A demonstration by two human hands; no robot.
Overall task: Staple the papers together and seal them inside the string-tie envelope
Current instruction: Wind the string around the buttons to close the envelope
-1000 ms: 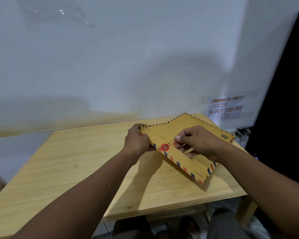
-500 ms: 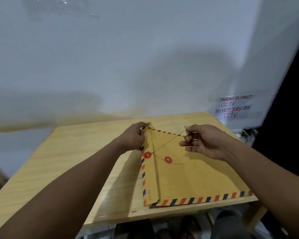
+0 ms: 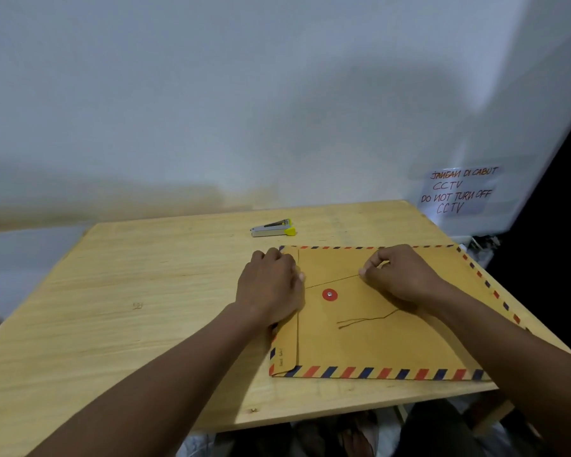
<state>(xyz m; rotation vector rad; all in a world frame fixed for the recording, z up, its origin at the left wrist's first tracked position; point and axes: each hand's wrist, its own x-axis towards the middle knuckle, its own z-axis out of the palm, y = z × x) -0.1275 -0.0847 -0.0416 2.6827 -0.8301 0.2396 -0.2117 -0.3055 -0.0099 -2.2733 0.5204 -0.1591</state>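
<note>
From the head camera, a brown string-tie envelope (image 3: 386,324) lies flat on the right half of a pale wooden table (image 3: 129,308), its lower edge close to the table's near edge. A border of red and dark blue slanted stripes runs along its far, right and near sides. The flap (image 3: 285,347) is folded over at the envelope's left end, at about 9 o'clock from its centre, with small dark lettering near the flap's lower corner. One red paper disc (image 3: 329,294) with a metal centre sits on the body just right of the flap edge.

The left hand (image 3: 271,288) lies palm down over the flap and its edge, fingers curled loosely, pressing there; whatever is under it is hidden. The right hand (image 3: 402,278) rests on the envelope at about 2 o'clock from the disc, fingers curled, thumb and forefinger pinching a thin brown string (image 3: 333,282). The string runs taut from that pinch toward the left hand, passing above the disc without touching it. The string's loose end (image 3: 363,319) trails from under the right hand across the body, at about 5 o'clock from the disc.

A small stapler (image 3: 272,227), silver with yellow ends, lies on the table beyond the envelope's far left corner. A handwritten CCTV notice (image 3: 459,191) is taped to the wall at far right.
</note>
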